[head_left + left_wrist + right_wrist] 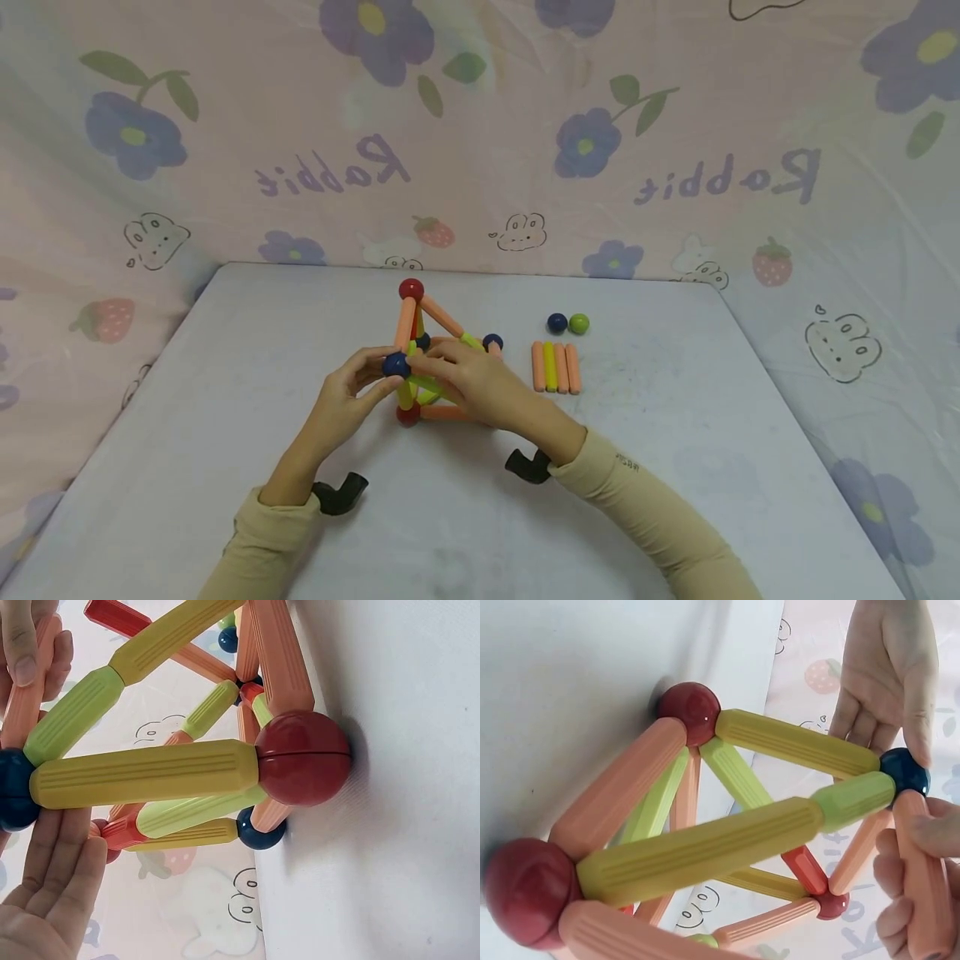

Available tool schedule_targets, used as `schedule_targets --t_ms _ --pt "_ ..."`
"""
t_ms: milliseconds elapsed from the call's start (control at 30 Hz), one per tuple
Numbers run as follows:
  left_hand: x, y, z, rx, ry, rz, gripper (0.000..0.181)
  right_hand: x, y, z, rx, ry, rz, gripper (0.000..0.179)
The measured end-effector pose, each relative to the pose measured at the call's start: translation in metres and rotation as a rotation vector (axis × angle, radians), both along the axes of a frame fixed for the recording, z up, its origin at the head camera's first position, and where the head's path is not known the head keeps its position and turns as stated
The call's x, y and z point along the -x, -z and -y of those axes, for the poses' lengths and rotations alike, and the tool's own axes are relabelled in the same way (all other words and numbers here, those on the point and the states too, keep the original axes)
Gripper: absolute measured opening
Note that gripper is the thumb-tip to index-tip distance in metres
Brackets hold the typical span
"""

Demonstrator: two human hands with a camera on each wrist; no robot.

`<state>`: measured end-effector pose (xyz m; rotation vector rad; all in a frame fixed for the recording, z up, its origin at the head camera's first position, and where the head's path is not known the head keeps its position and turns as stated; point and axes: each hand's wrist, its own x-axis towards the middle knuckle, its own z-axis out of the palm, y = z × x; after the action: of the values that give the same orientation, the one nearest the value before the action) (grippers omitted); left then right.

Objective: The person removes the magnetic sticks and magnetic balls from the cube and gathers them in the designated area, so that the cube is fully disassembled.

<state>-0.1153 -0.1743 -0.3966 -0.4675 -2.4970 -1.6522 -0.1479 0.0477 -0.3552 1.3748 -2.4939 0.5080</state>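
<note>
A frame of coloured sticks and balls stands on the white table, topped by a red ball [411, 289]. My left hand [341, 400] steadies a blue ball [396, 365] at the frame's near-left corner between thumb and fingers. Between thumb and curled fingers, my right hand [487, 387] grips an orange stick [922, 877] whose one end meets that ball. From the same ball a yellow stick [146, 774] runs down to a red ball [304, 757] on the table. A light green piece [853, 801] joined to a longer yellow stick also meets the blue ball.
Right of the frame lie a loose blue ball [557, 323] and a green ball [579, 324]. Below them several sticks [538, 367], orange and yellow, lie in a row. Black curved pieces [341, 493] sit at both wrists. A patterned cloth [480, 167] hangs behind the table.
</note>
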Motion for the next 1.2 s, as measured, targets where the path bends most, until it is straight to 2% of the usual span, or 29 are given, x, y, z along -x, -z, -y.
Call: schedule_targets --t_ms 200,567,900,1067,1200 --pt "0.000 0.000 -0.001 0.001 0.004 -0.011 0.040 -0.001 0.001 -0.004 0.026 0.000 0.046 0.039" --pt "0.000 0.000 -0.001 -0.004 0.004 -0.016 0.039 -0.015 -0.002 -0.032 0.296 0.114 0.283 0.039" --pt "0.000 0.001 -0.001 -0.013 0.003 -0.030 0.038 -0.020 0.012 -0.072 0.553 0.346 0.403 0.042" --pt "0.000 0.000 -0.001 -0.007 0.004 -0.025 0.038 -0.019 0.023 -0.097 0.613 0.495 0.523 0.048" --pt "0.001 0.000 -0.001 -0.006 0.000 -0.011 0.039 -0.015 0.031 -0.114 0.650 0.599 0.612 0.043"
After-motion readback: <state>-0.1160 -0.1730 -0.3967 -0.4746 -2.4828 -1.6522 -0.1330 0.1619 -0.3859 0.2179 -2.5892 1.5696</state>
